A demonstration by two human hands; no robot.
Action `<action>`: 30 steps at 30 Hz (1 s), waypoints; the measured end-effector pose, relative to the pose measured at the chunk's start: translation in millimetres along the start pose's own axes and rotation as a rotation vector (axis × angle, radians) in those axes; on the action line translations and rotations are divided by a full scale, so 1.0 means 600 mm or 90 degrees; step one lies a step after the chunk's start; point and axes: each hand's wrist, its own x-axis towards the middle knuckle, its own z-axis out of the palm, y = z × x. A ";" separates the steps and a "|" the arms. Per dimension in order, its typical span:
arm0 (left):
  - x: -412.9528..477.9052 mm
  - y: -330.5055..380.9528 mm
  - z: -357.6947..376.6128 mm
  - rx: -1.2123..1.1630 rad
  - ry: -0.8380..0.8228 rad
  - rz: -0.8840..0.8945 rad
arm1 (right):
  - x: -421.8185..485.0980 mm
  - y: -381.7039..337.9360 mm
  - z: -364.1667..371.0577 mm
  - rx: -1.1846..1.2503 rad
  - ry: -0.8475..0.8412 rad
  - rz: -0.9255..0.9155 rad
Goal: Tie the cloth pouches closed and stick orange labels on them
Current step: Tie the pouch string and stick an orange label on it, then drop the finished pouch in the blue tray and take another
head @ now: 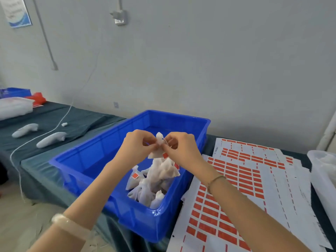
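Left hand (135,144), right hand (179,145) both above bin (101,151). Fingers curled, pinching neck of pouch (156,153) held between them, thin string (166,141) at right fingers. Pouch clear of worktop (45,160), orange label (165,155) on it just under right fingers. Pile (156,179) of pouches in bin, below fingers. Label sheets (236,179) on worktop, below-right of right hand.
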 end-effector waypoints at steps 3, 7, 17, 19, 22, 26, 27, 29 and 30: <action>0.023 -0.020 0.016 0.019 0.001 -0.029 | 0.022 0.013 0.020 -0.045 -0.009 0.017; 0.038 -0.034 0.043 0.050 -0.072 -0.089 | 0.032 0.039 0.041 -0.102 -0.094 0.071; 0.049 -0.016 0.067 0.171 -0.038 -0.054 | -0.008 0.071 0.012 -0.070 -0.058 0.055; 0.049 0.007 0.074 0.184 -0.023 -0.006 | -0.022 0.075 -0.005 -0.052 -0.031 0.041; 0.043 0.056 0.097 0.153 -0.002 0.058 | -0.048 0.078 -0.034 -0.024 -0.006 0.034; 0.030 0.143 0.153 0.029 -0.043 0.083 | -0.102 0.091 -0.097 -0.017 0.030 0.075; 0.026 0.167 0.172 0.008 -0.057 0.099 | -0.119 0.097 -0.117 -0.024 0.050 0.094; 0.015 0.212 0.218 -0.020 -0.077 0.142 | -0.160 0.107 -0.161 -0.052 0.097 0.140; 0.008 0.238 0.244 -0.036 -0.089 0.164 | -0.184 0.113 -0.189 -0.067 0.122 0.162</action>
